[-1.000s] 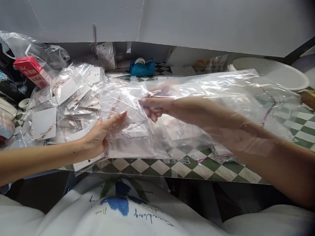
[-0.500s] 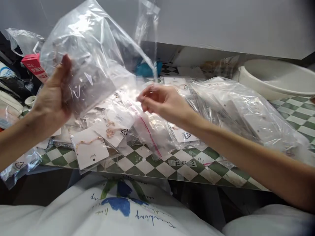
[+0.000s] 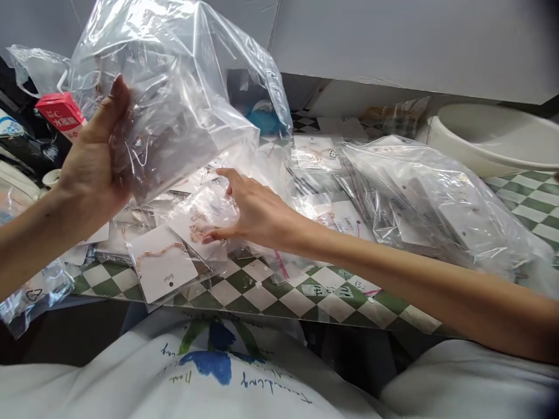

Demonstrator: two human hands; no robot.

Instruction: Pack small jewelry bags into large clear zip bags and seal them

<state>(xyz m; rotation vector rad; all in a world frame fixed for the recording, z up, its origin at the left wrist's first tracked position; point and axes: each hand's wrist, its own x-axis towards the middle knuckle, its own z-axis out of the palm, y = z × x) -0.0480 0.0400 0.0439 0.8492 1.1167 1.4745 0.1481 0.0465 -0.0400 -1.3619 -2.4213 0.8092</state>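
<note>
**Big bag up in one hand, the other spread over a small packet**

Nearest, at the bottom of the view, is the person's white T-shirt (image 3: 209, 366) with its blue print, and just past it the edge of the green-and-white checkered desk (image 3: 257, 297). On the desk's near edge lies a white card (image 3: 159, 262) with a gold chain, sealed in clear plastic. The right hand (image 3: 257, 212) sits just beyond it, its fingers (image 3: 222, 174) spread apart and resting over a small clear bag (image 3: 198, 215) that holds a card and a gold chain. The left hand (image 3: 94, 157) holds a big clear bag (image 3: 183, 99) up off the desk, fingers pressed to its side; whatever is inside is hard to make out through the plastic.

As far as the pictures show, plenty of small packets are already gathered in a bulging bag (image 3: 437, 198) on the right, while others still lie loose in a heap.

Half a second ago the right fingers were pinched together higher up; now they are open and lower. The big bag also stands fuller and squarer than it did.

Farther off are a red-and-white carton (image 3: 61, 113) and a white basin (image 3: 493, 134).
</note>
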